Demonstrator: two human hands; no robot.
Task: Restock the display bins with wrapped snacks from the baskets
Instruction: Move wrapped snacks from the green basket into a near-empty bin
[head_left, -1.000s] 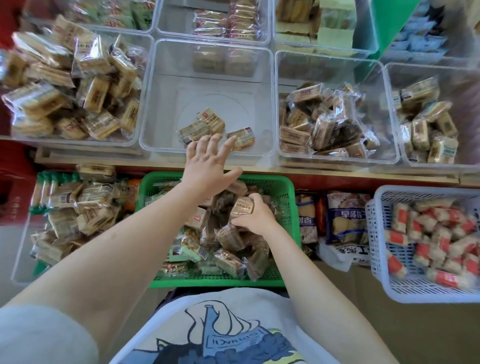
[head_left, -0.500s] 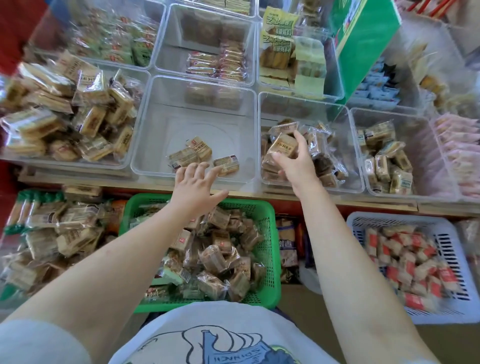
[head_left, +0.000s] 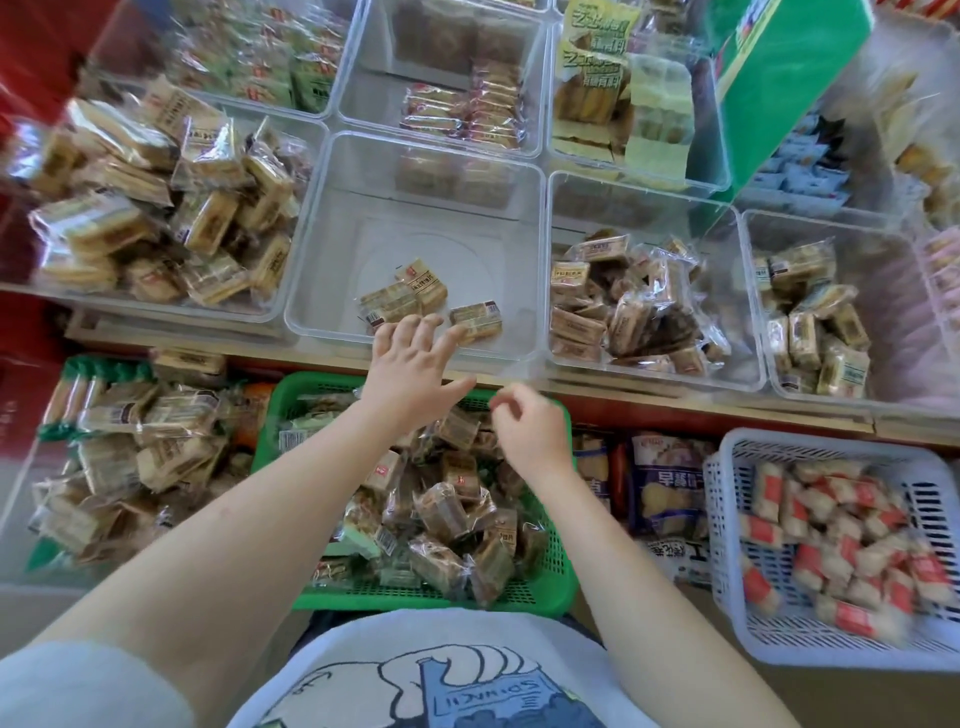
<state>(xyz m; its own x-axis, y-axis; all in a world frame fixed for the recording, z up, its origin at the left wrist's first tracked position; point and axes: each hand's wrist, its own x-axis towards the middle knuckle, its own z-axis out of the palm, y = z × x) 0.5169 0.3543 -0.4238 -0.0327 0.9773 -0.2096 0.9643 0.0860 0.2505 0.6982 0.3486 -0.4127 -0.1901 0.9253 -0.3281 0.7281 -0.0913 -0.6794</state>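
Nothing was held in either grip: the left hand (head_left: 415, 376) was spread flat, fingers extended over the front rim of the middle clear bin (head_left: 415, 218), and the right hand (head_left: 530, 428) was loosely curled and empty above the green basket (head_left: 550, 592). Wrapped snacks (head_left: 447, 514) were heaped in that basket, while only a few packets (head_left: 410, 299) were seen in the middle bin. More snacks were piled in the right-hand bin (head_left: 649, 208). A white basket (head_left: 727, 525) of red-and-white packets was set further right.
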